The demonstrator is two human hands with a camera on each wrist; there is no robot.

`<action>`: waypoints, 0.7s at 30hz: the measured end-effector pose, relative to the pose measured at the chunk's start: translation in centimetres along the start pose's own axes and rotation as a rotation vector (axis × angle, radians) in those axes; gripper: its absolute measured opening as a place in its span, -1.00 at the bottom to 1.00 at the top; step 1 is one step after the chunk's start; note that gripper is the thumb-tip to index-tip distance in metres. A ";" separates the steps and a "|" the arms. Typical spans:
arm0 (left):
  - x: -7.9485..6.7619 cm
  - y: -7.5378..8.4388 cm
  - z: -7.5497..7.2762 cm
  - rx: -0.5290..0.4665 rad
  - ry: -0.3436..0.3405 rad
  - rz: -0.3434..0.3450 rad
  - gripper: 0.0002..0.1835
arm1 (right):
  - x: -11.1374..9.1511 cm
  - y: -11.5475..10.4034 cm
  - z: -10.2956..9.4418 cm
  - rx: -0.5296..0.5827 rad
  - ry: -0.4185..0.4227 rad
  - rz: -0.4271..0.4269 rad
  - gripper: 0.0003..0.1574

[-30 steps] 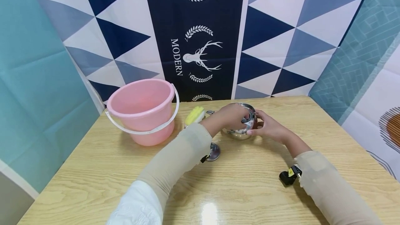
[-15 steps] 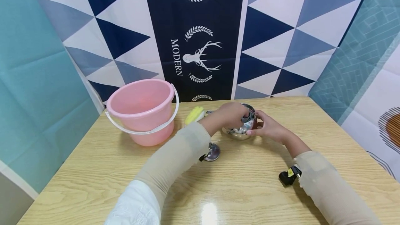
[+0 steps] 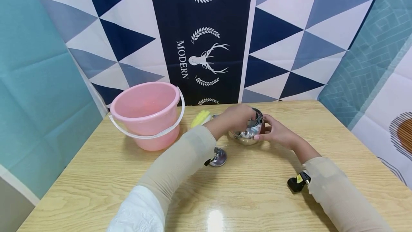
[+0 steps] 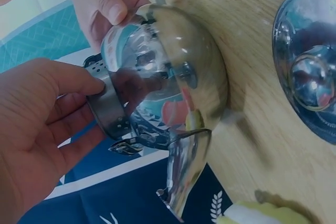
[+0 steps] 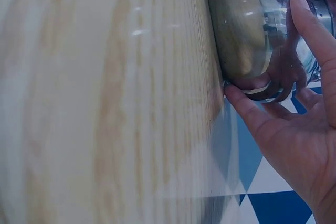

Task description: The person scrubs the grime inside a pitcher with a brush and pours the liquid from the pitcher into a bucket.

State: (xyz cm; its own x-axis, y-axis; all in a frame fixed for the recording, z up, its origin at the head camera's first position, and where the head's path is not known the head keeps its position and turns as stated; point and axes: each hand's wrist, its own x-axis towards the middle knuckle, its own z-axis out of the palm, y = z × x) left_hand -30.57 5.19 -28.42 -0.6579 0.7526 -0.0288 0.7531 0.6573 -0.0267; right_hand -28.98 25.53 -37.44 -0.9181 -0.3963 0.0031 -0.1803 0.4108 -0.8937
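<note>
A shiny metal teapot [image 3: 246,135] stands upright on the table; its spout [image 4: 186,169] shows in the left wrist view. My left hand [image 3: 236,116] pinches the rim of a metal tea strainer [image 4: 108,103] between thumb and fingers. The strainer sits partly out of the teapot's mouth, with rows of small holes visible; its lower part is hidden inside. My right hand [image 3: 278,131] holds the teapot's right side, thumb and fingers spread round its body [image 5: 239,24]. In front of the teapot lies a round metal lid [image 3: 220,157] with a knob, partly covered by the left wrist camera.
To the left stands a pink bucket [image 3: 154,117] with a white handle hanging at its front. A yellow-and-white sponge [image 3: 200,118] lies between bucket and teapot, partly behind my left arm. A patterned cloth [image 3: 199,38] hangs behind the wooden table [image 3: 251,196].
My left hand and forearm have shifted slightly left, and more of the strainer shows above the teapot's mouth. The right hand keeps its place on the teapot.
</note>
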 end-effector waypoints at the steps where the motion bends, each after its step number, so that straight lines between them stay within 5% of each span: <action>1: -0.1 0.0 -0.1 0.002 0.016 0.009 -0.67 | 0.0 0.0 0.0 -0.001 0.001 -0.003 0.11; 21: -2.2 0.2 -2.1 0.051 0.071 0.030 -0.70 | 0.0 0.1 0.0 -0.010 -0.005 -0.017 0.11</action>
State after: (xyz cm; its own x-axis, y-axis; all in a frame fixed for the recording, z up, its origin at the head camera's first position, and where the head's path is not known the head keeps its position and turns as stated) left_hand -28.99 3.70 -26.25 -0.6320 0.7739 0.0409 0.7702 0.6330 -0.0777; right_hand -29.00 25.61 -37.56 -0.9131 -0.4074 0.0156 -0.1993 0.4126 -0.8888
